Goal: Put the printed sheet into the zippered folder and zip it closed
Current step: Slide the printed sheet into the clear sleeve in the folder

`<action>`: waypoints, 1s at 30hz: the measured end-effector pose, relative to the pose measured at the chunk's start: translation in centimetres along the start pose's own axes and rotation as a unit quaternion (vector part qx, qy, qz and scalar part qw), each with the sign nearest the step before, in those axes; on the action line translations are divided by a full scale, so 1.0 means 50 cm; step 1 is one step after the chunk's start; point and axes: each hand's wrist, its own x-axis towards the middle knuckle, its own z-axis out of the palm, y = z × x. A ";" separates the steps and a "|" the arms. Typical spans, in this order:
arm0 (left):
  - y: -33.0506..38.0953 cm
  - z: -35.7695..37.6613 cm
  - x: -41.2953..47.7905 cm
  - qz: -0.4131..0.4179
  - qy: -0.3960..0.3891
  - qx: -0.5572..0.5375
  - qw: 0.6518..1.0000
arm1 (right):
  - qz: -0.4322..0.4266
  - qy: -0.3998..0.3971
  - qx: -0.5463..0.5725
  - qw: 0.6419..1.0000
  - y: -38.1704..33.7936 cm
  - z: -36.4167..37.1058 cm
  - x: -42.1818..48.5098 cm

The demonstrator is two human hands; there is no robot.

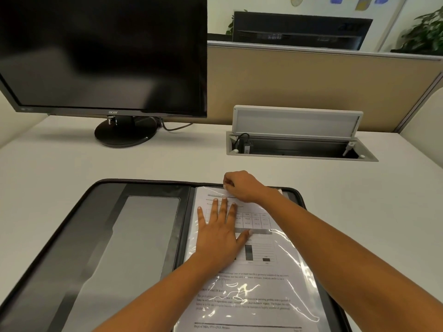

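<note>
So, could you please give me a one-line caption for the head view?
Left hand presses the sheet flat in the open folder while the right hand pinches its top edge.

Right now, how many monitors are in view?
2. The Acer monitor stands on the desk, far left; the second monitor shows its back beyond the partition. Others may be hidden behind it.
</note>
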 end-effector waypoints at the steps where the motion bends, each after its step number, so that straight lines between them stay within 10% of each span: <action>1: 0.000 0.000 0.000 -0.001 -0.002 -0.001 1.000 | -0.004 0.004 -0.007 1.000 -0.001 0.002 -0.002; 30: 0.002 0.001 0.006 -0.015 -0.016 -0.003 1.000 | 0.043 -0.018 0.012 0.999 -0.014 0.008 0.000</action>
